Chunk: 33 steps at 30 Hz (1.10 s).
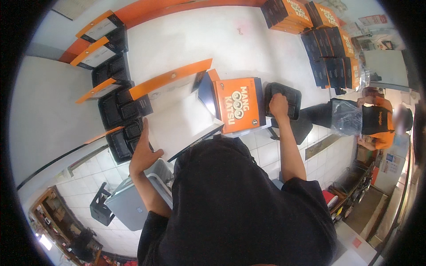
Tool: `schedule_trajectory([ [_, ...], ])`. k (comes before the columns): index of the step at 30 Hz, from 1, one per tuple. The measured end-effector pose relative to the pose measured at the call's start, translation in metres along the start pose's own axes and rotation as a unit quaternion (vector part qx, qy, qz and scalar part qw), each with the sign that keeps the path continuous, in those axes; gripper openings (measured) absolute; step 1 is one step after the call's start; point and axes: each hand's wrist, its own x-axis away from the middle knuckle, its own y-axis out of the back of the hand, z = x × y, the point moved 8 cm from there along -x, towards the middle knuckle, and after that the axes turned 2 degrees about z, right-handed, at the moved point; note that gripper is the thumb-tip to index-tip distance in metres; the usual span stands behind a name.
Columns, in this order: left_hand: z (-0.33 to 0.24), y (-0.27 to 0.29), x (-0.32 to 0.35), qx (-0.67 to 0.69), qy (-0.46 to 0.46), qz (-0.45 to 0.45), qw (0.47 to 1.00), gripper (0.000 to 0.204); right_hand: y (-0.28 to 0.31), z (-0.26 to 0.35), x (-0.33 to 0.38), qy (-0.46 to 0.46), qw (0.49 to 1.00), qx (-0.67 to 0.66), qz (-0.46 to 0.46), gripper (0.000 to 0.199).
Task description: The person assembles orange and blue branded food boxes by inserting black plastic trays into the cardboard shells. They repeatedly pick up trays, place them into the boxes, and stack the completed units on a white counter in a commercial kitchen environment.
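Observation:
My left hand (144,153) lies along the left side of an open white-lined box (177,124), index finger stretched out and thumb apart. The box's orange-edged lid (171,79) stands up at its far side. My right hand (278,105) is closed over a black compartment tray (292,95), its fingers curled down at the tray's left part. Between the two hands sits a stack of flat orange and navy folded boxes (235,106) with printed fronts. What lies under my right fingers is hidden.
Open boxes with black trays (116,104) line the table's left side. More orange and navy boxes (335,55) are piled at the right of the white table (213,35). A person in orange and black (377,117) holds clear plastic at right. A grey bin (133,206) stands below left.

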Motion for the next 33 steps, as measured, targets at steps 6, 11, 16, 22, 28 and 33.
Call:
schedule_trajectory([
  [6,-0.002,0.008,-0.02,0.021,-0.004,0.011,1.0,0.114,0.038,0.006,0.002,0.005,0.999,0.016,0.049,0.021],
  [11,-0.015,0.009,-0.045,0.089,0.001,0.034,0.995,0.112,0.105,-0.002,0.01,0.005,0.996,-0.012,-0.093,0.024],
  [16,-0.011,-0.001,-0.088,0.024,-0.058,-0.023,0.998,0.119,0.243,0.075,0.051,0.052,0.922,-0.349,-0.158,0.019],
  [22,-0.063,-0.012,-0.138,0.044,-0.14,-0.041,0.988,0.117,0.249,0.3,0.121,0.287,0.929,-0.224,0.066,0.022],
  [28,-0.04,-0.012,-0.159,0.076,-0.167,-0.08,0.98,0.11,0.066,0.396,0.076,0.3,0.92,-0.157,0.2,0.021],
  [33,-0.008,0.001,-0.174,0.213,-0.151,-0.132,0.956,0.1,0.006,0.412,0.043,0.287,0.914,-0.246,0.148,0.027],
])
